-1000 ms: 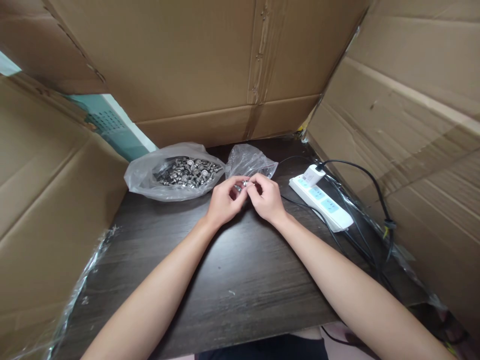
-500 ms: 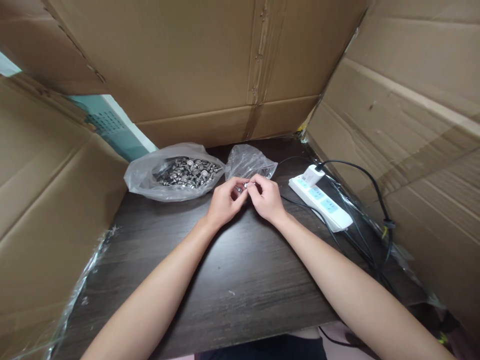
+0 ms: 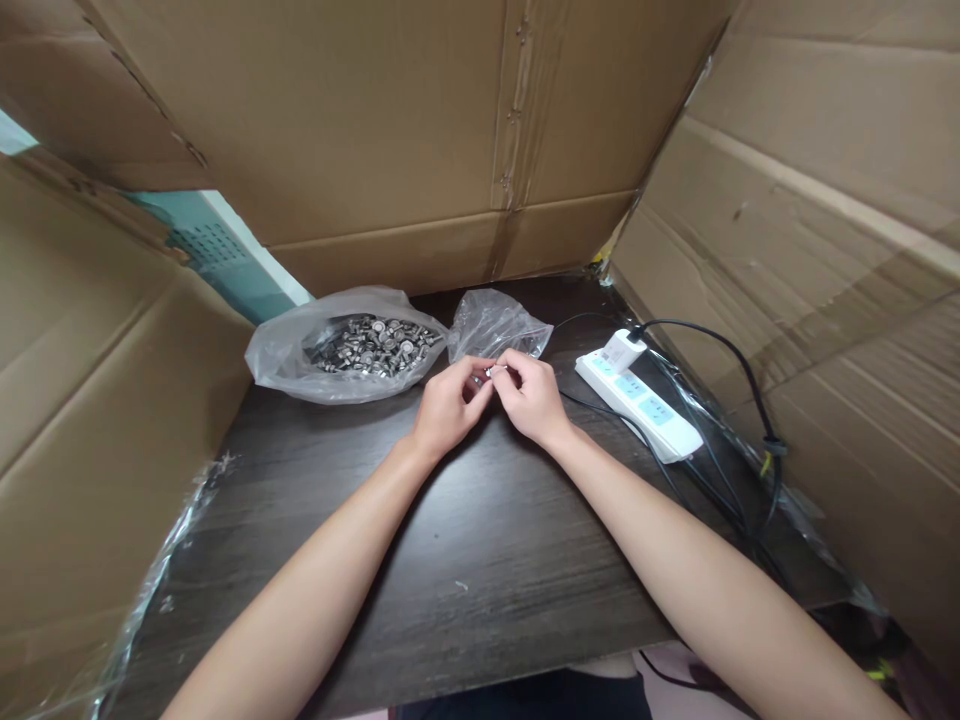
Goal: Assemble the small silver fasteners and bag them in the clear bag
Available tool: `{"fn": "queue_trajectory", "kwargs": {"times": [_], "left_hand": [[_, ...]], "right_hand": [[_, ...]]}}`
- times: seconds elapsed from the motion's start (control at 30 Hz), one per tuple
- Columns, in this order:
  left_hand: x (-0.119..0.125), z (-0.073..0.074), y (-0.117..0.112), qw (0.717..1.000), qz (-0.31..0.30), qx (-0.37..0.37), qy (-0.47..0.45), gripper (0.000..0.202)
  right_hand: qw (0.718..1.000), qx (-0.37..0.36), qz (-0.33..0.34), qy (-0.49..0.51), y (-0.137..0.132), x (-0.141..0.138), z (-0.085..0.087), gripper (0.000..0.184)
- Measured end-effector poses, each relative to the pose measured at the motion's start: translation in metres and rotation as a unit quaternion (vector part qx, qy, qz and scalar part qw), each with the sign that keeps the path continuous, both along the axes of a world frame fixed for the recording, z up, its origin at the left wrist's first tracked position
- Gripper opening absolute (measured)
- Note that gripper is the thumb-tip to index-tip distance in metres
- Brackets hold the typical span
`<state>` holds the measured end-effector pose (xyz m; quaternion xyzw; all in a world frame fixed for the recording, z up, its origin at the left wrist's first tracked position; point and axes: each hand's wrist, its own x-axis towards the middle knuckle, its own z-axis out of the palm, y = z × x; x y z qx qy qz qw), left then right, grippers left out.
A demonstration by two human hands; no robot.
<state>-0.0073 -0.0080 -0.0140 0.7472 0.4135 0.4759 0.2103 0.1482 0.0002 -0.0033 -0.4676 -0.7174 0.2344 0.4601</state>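
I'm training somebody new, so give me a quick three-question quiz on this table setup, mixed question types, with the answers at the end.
1. Multiple choice: What is inside the larger plastic bag?
A) Paper cups
B) Small metal parts
C) Wooden pegs

2. True or false: A white adapter is plugged into the power strip.

3. Short answer: What are the left hand and right hand doing?

Key:
1. B.
2. True.
3. Holding a small shiny piece at their fingertips; it is too small and covered to tell exactly what it is.
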Motion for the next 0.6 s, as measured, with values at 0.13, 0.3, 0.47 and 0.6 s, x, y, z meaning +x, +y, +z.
{"fn": "queue_trajectory", "kwargs": {"times": [0.13,0.3,0.47,0.6], "left_hand": [[0.004,0.003,-0.004,1.000,0.017,0.009,-0.002,0.019],[-0.007,0.037,-0.004,0.991,0.095,0.028,0.090,0.020],[-0.052,0.093,0.001,0.918,0.286,-0.089,0.261,0.022],[-0.080,0.109,0.003,0.852,0.367,-0.186,0.322,0.031]], "right_hand": [[1.000,0.007,0.017,0.011,-0.002,0.002,0.004,0.030],[0.995,0.062,-0.072,0.033,0.001,0.011,0.007,0.034],[0.989,0.039,-0.144,0.003,0.012,0.015,-0.003,0.019],[0.986,0.002,-0.137,-0.092,0.014,0.013,-0.008,0.016]]}}
